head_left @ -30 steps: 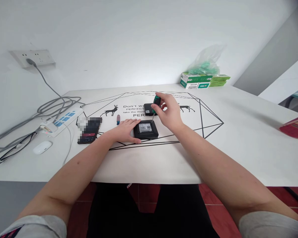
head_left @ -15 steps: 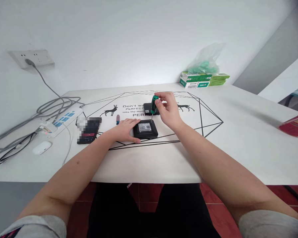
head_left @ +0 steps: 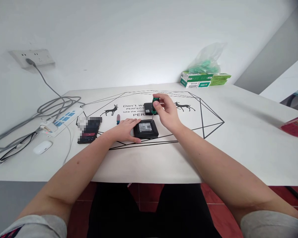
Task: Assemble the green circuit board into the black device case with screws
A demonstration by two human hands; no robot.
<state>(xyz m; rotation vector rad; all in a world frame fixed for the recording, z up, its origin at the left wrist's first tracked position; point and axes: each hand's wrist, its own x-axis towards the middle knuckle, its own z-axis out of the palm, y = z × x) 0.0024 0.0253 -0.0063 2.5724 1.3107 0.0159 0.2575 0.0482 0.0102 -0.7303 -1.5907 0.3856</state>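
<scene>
My right hand is closed around a screwdriver with a green and black handle, held nearly upright. Its thin shaft points down, and the tip meets the right upper part of a square black plastic box. A white printed label with a barcode lies on the box's recessed face. Against the box's left side, my left hand grips it, fingers at the back corner and thumb along the front. Behind the box lies a second black box, partly hidden by the screwdriver and my right hand.
A small screwdriver lies beyond my left hand. Further left are a phone, a white earphone case, glasses and a power strip with cables. Green boxes stand at the back right.
The screwdriver handle has turned a little in my right hand, whose fingers have shifted slightly around it. My left hand and the black box stay in place.
</scene>
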